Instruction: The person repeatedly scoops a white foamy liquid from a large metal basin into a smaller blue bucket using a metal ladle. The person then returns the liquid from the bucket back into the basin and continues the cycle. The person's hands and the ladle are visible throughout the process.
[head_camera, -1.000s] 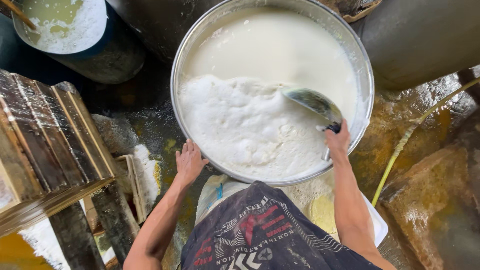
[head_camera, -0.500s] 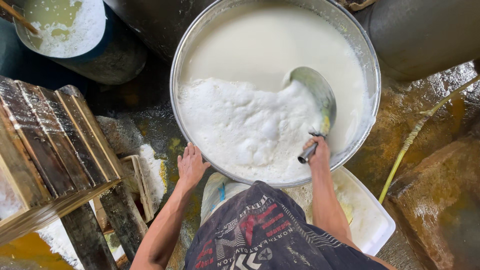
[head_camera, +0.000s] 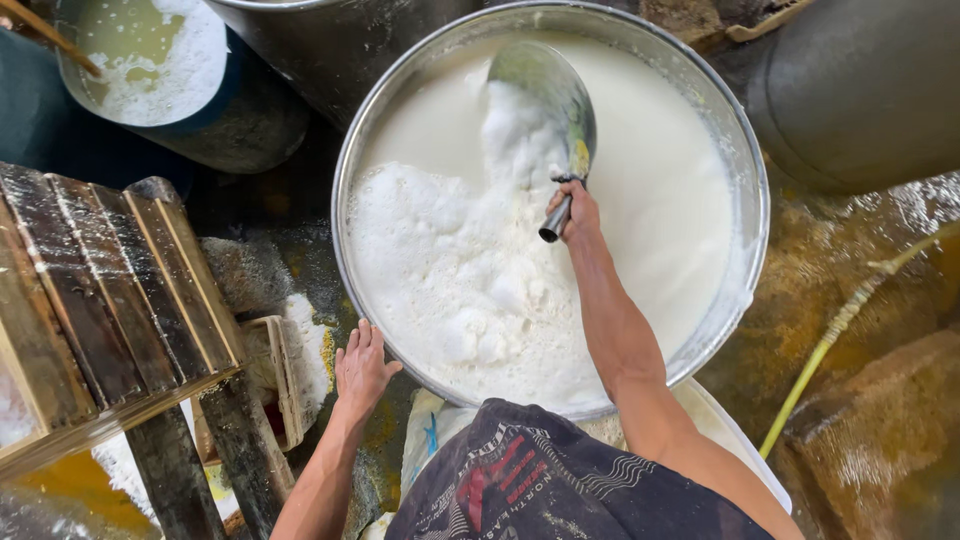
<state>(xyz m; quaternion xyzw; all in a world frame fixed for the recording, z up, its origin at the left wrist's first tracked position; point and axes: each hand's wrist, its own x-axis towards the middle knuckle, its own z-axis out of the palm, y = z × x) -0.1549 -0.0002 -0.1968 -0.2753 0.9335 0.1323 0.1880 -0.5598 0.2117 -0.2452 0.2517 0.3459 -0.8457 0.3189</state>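
Note:
A large round metal basin (head_camera: 745, 165) holds white milky liquid with a thick patch of white foam (head_camera: 450, 270) on its left and near side. My right hand (head_camera: 577, 212) reaches over the middle of the basin and grips the dark handle of a big metal scoop (head_camera: 548, 92), whose bowl lies at the far side with foam on it. My left hand (head_camera: 361, 368) rests with fingers spread against the outside of the basin's near left rim.
A dark bucket (head_camera: 190, 95) of foamy yellowish liquid stands at the upper left. A wet wooden slatted frame (head_camera: 110, 290) sits to the left. A grey metal drum (head_camera: 860, 90) is at the upper right. A yellow hose (head_camera: 850, 320) crosses the wet stained floor on the right.
My right hand has swept the scoop from the basin's near right side across to the far middle, dragging foam with it. The left hand stays on the rim.

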